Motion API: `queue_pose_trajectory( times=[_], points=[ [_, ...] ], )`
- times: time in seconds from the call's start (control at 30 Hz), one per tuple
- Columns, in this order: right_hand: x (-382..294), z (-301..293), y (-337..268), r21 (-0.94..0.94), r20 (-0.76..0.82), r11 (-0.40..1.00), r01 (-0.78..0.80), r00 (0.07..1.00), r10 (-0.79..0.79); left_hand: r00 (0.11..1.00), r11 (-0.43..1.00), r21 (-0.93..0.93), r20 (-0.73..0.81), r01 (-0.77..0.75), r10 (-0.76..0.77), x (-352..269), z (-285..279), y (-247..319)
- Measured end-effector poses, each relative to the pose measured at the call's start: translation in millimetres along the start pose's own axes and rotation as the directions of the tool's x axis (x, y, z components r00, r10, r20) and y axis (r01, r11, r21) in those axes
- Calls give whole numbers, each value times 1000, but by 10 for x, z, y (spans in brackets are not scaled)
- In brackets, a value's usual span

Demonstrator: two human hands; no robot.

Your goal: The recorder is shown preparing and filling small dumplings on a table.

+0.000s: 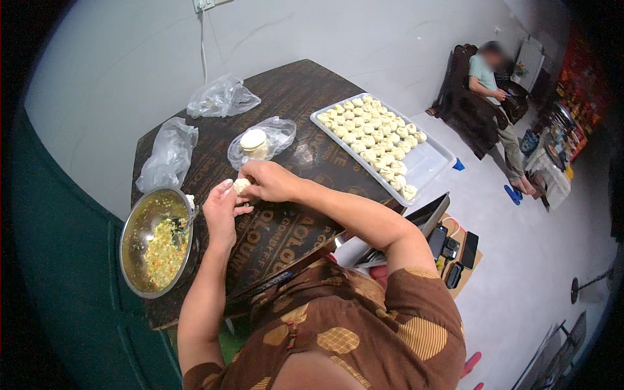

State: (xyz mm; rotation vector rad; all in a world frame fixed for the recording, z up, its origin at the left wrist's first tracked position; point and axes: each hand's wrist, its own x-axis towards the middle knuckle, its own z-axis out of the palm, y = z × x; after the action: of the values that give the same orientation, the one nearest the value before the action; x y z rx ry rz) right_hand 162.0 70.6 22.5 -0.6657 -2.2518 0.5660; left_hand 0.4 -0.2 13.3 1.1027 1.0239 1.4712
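Observation:
Between my two hands, above the dark printed tabletop (273,214), is a small pale dumpling (241,185). My left hand (222,207) holds it from the left, with whitish dust on the fingertips. The fingers of my right hand (263,181) pinch it from the other side and partly hide it. Just beyond them, a stack of round dough wrappers (253,141) sits on a clear plastic bag (285,130). To the left stands a steel bowl (127,263) of chopped vegetable filling (165,256), with a utensil (187,223) in it. A translucent tray (429,163) at the right carries rows of pleated dumplings (375,131).
Crumpled plastic bags (168,153) lie along the table's far left side. Below the tray, a cardboard box (460,285) holds phones (469,249) and small devices. A person (485,78) sits in a dark armchair (460,105) at the far right. A green door (73,253) borders the left.

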Motion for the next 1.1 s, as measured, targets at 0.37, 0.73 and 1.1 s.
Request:
queue_pose_trajectory(
  times=[0.37,0.73,1.1],
  points=[
    [-745,-732,-693,54,-160,987,-154,974,160,978,975,85,-17,-206,208,73,-118,-205],
    [-1894,-1900,-314,153,-459,850,-504,725,513,970,942,240,-7,-236,244,49,-90,-198],
    [-2398,-2214,-280,8,-419,639,-769,578,700,962,930,266,-38,-252,271,16,-60,-157]
  ],
)
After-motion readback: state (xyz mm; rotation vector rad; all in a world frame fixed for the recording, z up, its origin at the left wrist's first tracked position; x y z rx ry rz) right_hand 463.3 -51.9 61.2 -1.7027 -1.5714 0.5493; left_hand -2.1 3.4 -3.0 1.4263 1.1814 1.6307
